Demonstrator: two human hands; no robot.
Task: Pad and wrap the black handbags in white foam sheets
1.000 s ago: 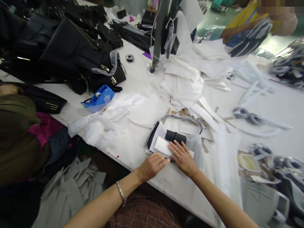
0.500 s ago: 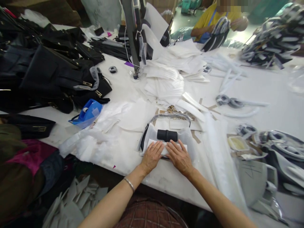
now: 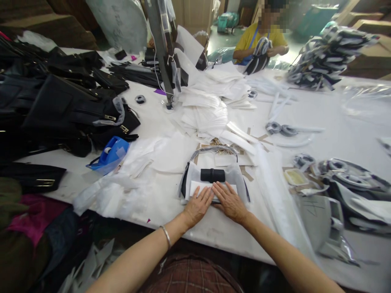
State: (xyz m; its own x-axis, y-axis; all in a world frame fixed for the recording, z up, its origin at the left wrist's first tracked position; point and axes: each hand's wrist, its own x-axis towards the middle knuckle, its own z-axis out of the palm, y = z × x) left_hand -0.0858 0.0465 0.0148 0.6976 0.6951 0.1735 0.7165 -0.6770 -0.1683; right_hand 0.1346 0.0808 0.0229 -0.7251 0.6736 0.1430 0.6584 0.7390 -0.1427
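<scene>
My left hand (image 3: 198,206) and my right hand (image 3: 229,201) lie flat side by side, fingers stretched out, pressing on a white paper strip (image 3: 195,187) near the table's front edge. The strip lies over a small black bag wrapped in white tissue (image 3: 236,176). Just beyond my fingertips sits the bag's black rolled handle (image 3: 212,175). A silver bangle is on my left wrist. Neither hand grips anything.
Black handbags (image 3: 67,110) are piled at the left, with a blue tape dispenser (image 3: 110,151) in front of them. Stacks of white paper (image 3: 210,106) fill the middle. Wrapped bag parts (image 3: 351,183) lie at the right. A person in yellow (image 3: 259,40) works across the table. A grey post (image 3: 159,53) stands behind.
The view tilted up and steadied. My left hand moved from the table edge onto the white strip beside my right hand; both now rest flat on it.
</scene>
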